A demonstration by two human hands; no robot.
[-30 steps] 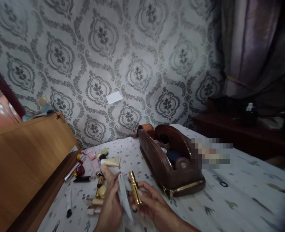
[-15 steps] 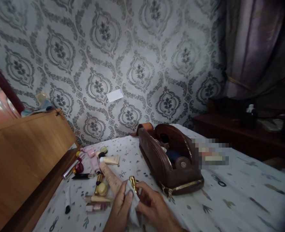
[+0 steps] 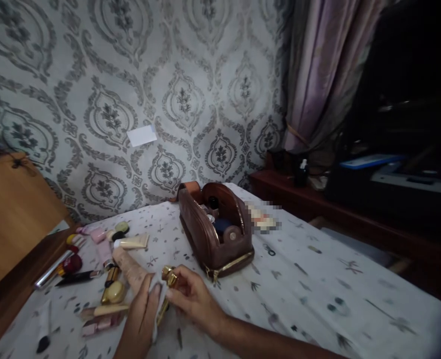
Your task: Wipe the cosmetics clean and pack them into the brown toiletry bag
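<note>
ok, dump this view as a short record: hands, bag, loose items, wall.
left hand: grips white cloth
right hand: fingers on gold item, close to cloth
bag: brown, unzipped, things inside
loose items: cosmetics left of bag, including cream tube, dark-tipped brush
surface: patterned white sheet
wall: ornate grey pattern, white card on it

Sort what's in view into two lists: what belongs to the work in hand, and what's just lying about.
In hand:
- white cloth, at the left hand
- gold tube, in the right hand

Seemingly just lying about:
- makeup brush
- cream squeeze tube
- open brown bag, role unclear
- white card on the wall
</note>
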